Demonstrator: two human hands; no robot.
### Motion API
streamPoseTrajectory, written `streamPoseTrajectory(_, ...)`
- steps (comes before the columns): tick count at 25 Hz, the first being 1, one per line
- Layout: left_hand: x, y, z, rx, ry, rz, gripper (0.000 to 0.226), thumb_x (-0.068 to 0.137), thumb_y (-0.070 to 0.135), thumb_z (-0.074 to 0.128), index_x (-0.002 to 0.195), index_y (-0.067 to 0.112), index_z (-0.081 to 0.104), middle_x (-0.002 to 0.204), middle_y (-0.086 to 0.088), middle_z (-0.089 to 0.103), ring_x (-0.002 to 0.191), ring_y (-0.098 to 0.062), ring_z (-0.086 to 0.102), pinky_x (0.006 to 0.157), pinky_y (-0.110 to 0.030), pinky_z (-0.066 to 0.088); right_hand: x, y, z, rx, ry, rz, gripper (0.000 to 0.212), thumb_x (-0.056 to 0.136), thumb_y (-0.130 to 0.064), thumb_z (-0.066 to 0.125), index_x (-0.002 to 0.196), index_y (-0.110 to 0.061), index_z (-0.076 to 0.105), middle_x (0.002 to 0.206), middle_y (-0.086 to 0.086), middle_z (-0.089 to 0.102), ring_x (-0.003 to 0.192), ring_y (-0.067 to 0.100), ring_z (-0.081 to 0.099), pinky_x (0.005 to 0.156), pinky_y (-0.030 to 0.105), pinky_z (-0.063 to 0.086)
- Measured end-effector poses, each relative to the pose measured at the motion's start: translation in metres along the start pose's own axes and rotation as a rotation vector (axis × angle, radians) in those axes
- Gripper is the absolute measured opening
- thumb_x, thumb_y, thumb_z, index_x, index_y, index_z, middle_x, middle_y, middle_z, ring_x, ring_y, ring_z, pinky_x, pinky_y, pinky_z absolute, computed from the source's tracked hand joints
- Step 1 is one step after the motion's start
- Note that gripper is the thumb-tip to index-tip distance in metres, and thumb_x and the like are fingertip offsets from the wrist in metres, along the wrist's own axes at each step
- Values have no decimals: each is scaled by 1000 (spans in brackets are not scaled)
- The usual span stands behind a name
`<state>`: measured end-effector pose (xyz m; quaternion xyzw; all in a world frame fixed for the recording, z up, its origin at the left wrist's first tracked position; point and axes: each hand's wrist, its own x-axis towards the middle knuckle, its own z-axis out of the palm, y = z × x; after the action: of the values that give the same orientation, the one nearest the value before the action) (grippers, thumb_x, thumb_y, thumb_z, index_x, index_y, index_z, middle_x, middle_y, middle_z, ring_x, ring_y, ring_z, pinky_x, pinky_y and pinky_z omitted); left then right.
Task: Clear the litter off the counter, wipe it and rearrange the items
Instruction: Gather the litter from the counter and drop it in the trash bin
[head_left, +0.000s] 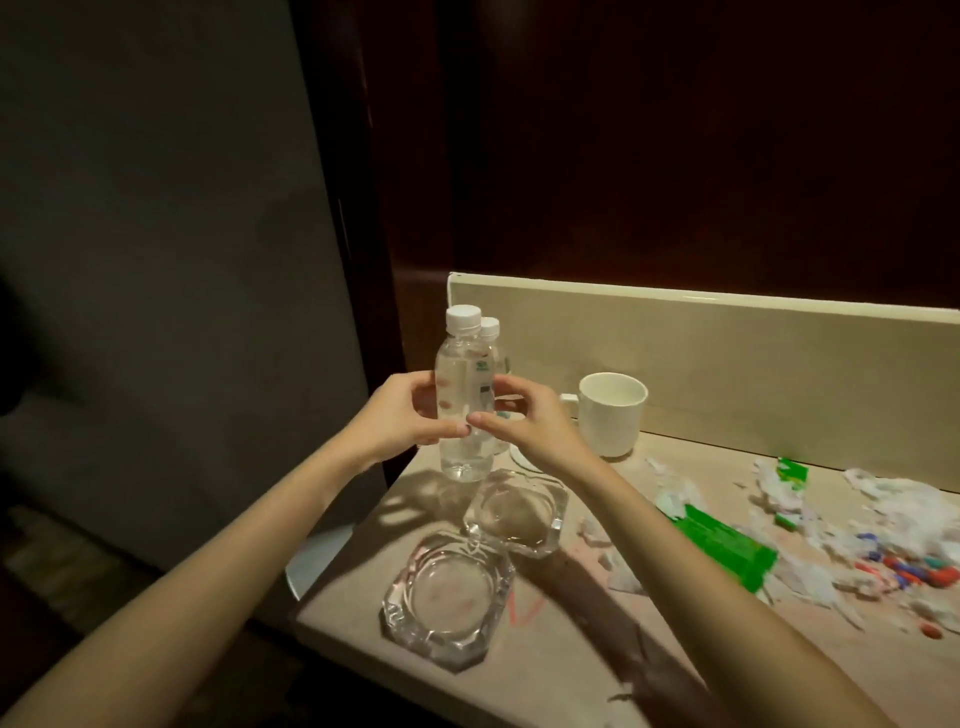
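Note:
A clear water bottle (464, 395) with a white cap is held upright just above the beige counter (545, 654), near its back left corner. My left hand (395, 415) grips it from the left and my right hand (524, 415) from the right, fingertips meeting in front. A second capped bottle (491, 338) stands right behind it, mostly hidden. Two heavy glass ashtrays (449, 597) (517, 512) sit in front of the bottles, touching each other. Torn white paper scraps (904, 509) and green wrapper pieces (727, 545) litter the counter's right side.
A white mug (613, 413) stands by the cream backsplash (753, 353), right of my right hand. Small coloured bits (914, 569) lie among the scraps. A red mark (524, 608) shows on the counter. Dark wood panelling rises behind; a grey wall lies left. A white round object (317, 556) sits below the counter's left edge.

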<state>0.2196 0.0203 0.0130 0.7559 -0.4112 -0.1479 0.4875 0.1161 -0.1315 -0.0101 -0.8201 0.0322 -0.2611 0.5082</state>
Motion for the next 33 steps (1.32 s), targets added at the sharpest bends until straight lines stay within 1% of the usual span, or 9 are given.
streamPoseTrajectory(6,-9,-34,-14,12,27,-68,46,72,11,82,110,25,62,101,8,70,95,-13,68,76,-34,59,6,17,35,2,-67,36,36,80,-20,73,116,-23,66,105,-7,71,99,8,66,92,39,52)
streamPoseTrajectory(14,-4,-44,-7,26,-58,-109,54,73,15,81,122,20,59,108,8,67,100,-11,64,76,-29,58,-3,31,34,-87,-64,115,39,80,-25,73,117,-16,63,108,-7,67,99,9,64,93,35,52)
streamPoseTrajectory(19,0,-17,-29,16,-147,-218,57,77,11,77,127,18,53,115,0,64,109,-14,61,82,-29,55,-13,35,19,-69,-65,222,49,82,-25,73,125,-7,57,119,3,62,103,15,63,86,30,54)
streamPoseTrajectory(21,-1,7,-41,-29,25,-131,59,76,11,77,130,15,54,117,-3,64,110,-15,61,88,-32,53,-19,39,4,-70,-64,249,44,83,-24,72,121,-7,58,115,4,64,100,15,64,78,25,53)
streamPoseTrajectory(23,-5,37,-44,7,295,132,46,78,13,76,121,14,60,112,-2,66,105,-12,64,91,-30,53,-28,39,-15,-77,-42,276,37,84,-24,70,116,-9,60,110,3,65,94,12,64,70,20,49)
streamPoseTrajectory(25,-8,67,-26,40,365,384,32,81,13,74,111,14,64,104,1,69,98,-8,66,89,-23,52,-39,39,-38,-73,16,326,30,86,-21,68,112,-8,63,104,1,66,88,10,61,66,20,50)
streamPoseTrajectory(27,-6,87,11,57,161,468,27,81,12,73,107,13,65,98,2,70,91,-6,67,84,-18,52,-53,38,-63,-89,75,365,21,87,-22,67,104,-11,66,94,-2,66,85,11,59,62,21,50)
streamPoseTrajectory(30,11,86,87,185,-312,382,26,81,12,74,107,11,68,96,-1,72,87,-7,68,83,-17,53,-77,40,-103,-235,141,402,12,86,-29,67,94,-20,66,92,-4,67,84,13,61,66,28,51)
streamPoseTrajectory(33,38,60,149,296,-460,260,31,82,15,74,111,8,67,104,-5,72,92,-11,68,84,-22,54,-105,47,-141,-529,160,508,27,85,-35,66,104,-15,67,102,-1,68,91,14,61,78,28,49)
